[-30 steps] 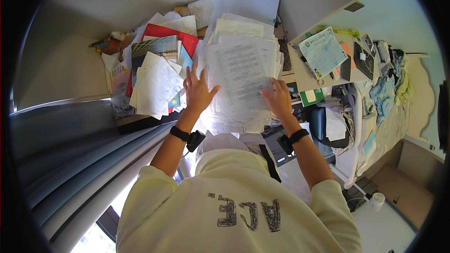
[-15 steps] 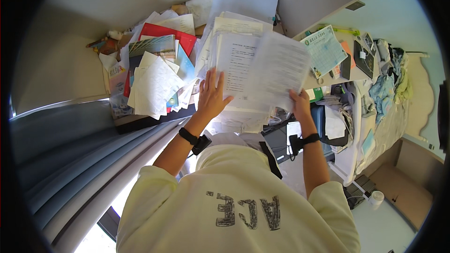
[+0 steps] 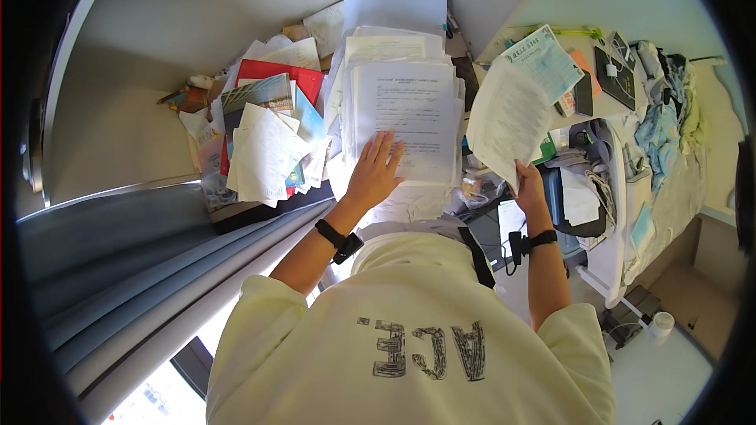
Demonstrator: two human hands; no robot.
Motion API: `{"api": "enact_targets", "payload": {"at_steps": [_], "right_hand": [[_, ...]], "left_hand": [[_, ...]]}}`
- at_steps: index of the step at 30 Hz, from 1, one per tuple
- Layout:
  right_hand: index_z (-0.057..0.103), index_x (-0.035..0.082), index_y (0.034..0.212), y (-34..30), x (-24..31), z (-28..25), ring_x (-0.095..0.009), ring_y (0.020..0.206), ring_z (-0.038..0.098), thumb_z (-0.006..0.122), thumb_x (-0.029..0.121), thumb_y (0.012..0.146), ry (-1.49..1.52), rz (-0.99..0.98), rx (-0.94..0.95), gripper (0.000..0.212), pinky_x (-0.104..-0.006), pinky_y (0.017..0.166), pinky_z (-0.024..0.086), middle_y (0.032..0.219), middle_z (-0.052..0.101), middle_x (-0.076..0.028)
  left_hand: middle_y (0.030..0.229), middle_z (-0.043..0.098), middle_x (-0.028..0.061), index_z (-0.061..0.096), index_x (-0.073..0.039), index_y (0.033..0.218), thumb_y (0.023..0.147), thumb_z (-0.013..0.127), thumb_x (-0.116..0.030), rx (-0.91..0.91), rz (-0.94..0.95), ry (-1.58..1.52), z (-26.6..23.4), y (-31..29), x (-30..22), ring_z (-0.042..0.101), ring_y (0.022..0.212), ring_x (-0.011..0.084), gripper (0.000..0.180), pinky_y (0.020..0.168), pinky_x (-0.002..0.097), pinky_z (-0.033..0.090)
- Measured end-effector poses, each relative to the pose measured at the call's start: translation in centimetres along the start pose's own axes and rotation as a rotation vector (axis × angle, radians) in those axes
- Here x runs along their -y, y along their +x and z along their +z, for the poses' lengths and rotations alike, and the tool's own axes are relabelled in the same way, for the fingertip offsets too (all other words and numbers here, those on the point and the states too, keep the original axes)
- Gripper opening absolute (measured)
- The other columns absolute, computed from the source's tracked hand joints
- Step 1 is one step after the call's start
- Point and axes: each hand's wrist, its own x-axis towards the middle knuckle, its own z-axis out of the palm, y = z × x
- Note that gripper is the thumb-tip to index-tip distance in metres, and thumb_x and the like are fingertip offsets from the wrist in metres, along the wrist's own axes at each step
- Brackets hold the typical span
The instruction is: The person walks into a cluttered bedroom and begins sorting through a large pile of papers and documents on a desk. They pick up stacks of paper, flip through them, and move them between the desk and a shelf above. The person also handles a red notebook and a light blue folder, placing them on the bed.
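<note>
A tall stack of printed paper sheets (image 3: 417,110) stands in front of me. My left hand (image 3: 376,169) lies on its top sheet near the lower left, fingers stretched out. Off to the right, my right hand (image 3: 529,186) pinches the lower corner of a printed sheet (image 3: 508,122), which bends in the air, apart from the stack. Whether it is one sheet or more I cannot tell. Behind it, partly covered, is a blue-green printed sheet (image 3: 547,63).
On the left lies a messy heap of loose papers (image 3: 264,149) with a red folder (image 3: 311,83). A desk at the right bears a black notebook-like object (image 3: 614,79). Beyond it, rumpled clothes (image 3: 657,134) lie on a bed. Grey-blue curtains (image 3: 150,283) hang at lower left.
My right hand has carried the sheet off the stack to the right, baring another printed page. My left hand now lies further right over the stack. The whole view has shifted slightly.
</note>
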Motion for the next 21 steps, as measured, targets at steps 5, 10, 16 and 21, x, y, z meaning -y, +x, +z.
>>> {"api": "enact_targets", "payload": {"at_steps": [5, 10, 16, 21], "right_hand": [[0.045, -0.004, 0.127, 0.5, -1.2, -0.3, -0.025, 0.101, 0.062, 0.052, 0.007, 0.091, 0.048, 0.047, 0.115, 0.038, -0.0362, 0.088, 0.051, 0.118, 0.060, -0.016], [0.046, -0.004, 0.125, 1.2, -1.5, -0.4, -0.024, 0.093, 0.066, 0.053, 0.008, 0.091, 0.077, 0.083, 0.199, 0.038, -0.0327, 0.076, 0.056, 0.113, 0.062, -0.015], [0.050, -0.002, 0.121, 1.3, -1.3, 0.0, -0.019, 0.079, 0.068, 0.054, 0.010, 0.091, 0.127, 0.120, 0.179, 0.033, -0.0274, 0.057, 0.057, 0.105, 0.066, -0.013], [0.052, 0.007, 0.117, 0.0, 0.1, 1.7, -0.011, 0.070, 0.063, 0.056, 0.017, 0.091, 0.003, 0.151, 0.124, 0.028, -0.0225, 0.050, 0.048, 0.092, 0.066, -0.002]], "left_hand": [[0.143, 0.035, 0.0247, 0.044, -0.002, 0.135, 0.077, 0.071, -0.038, 0.033, 0.057, 0.121, -0.7, -0.2, -0.6, 0.032, 0.133, 0.0417, 0.074, 0.107, 0.0522, 0.031], [0.141, 0.038, 0.0253, 0.045, -0.001, 0.133, 0.078, 0.070, -0.035, 0.041, 0.061, 0.234, -1.5, -0.6, -2.2, 0.035, 0.130, 0.0441, 0.070, 0.104, 0.0522, 0.036], [0.131, 0.047, 0.0249, 0.047, -0.002, 0.132, 0.087, 0.056, -0.019, -0.037, 0.106, 0.359, -0.5, -0.5, -1.9, 0.050, 0.116, 0.0420, 0.049, 0.093, 0.0468, 0.046], [0.093, 0.067, 0.0205, 0.049, -0.004, 0.132, 0.087, 0.052, -0.010, 0.110, -0.289, -0.002, -3.3, 0.8, 2.3, 0.067, 0.074, 0.0319, 0.046, 0.063, 0.0396, 0.056]]}}
